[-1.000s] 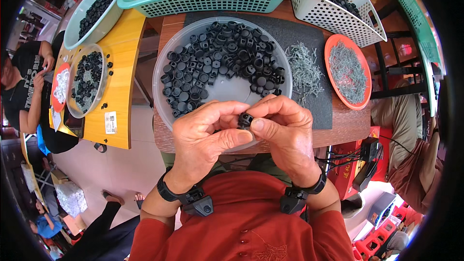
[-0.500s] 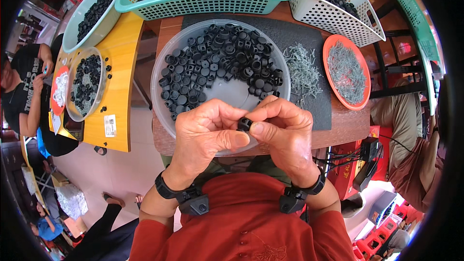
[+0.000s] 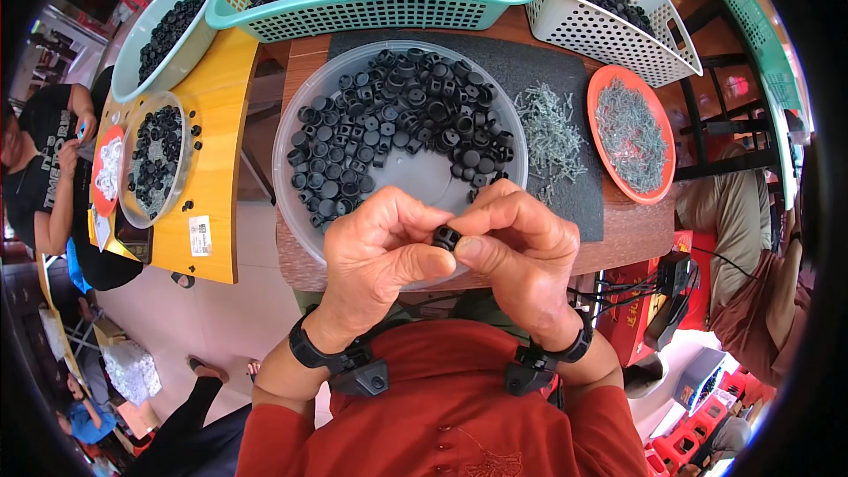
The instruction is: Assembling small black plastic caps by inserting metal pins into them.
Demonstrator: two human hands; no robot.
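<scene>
My left hand [image 3: 382, 246] and my right hand [image 3: 517, 243] meet over the near rim of a clear round tub [image 3: 415, 175]. Between their fingertips they pinch one small black round plastic part [image 3: 446, 237] with openings in its side. Thumbs and forefingers cover much of it, and whether a pin is in it cannot be seen. Many similar black parts [image 3: 353, 132] lie in the tub, heaped toward its far and left sides. To the tub's right, a loose pile of thin metal pins [image 3: 549, 132] rests on a dark mat [image 3: 579, 212].
An orange-red plate [image 3: 594, 115] of metal pins sits at the right. Behind the tub stand a green basket [image 3: 380, 11] and a white basket [image 3: 609, 40], both holding black parts. A yellow table [image 3: 216, 124] at left carries more tubs; a person [image 3: 62, 150] sits beyond it.
The black part has turned slightly between my fingertips, and my right hand has shifted a little. The view has moved slightly.
</scene>
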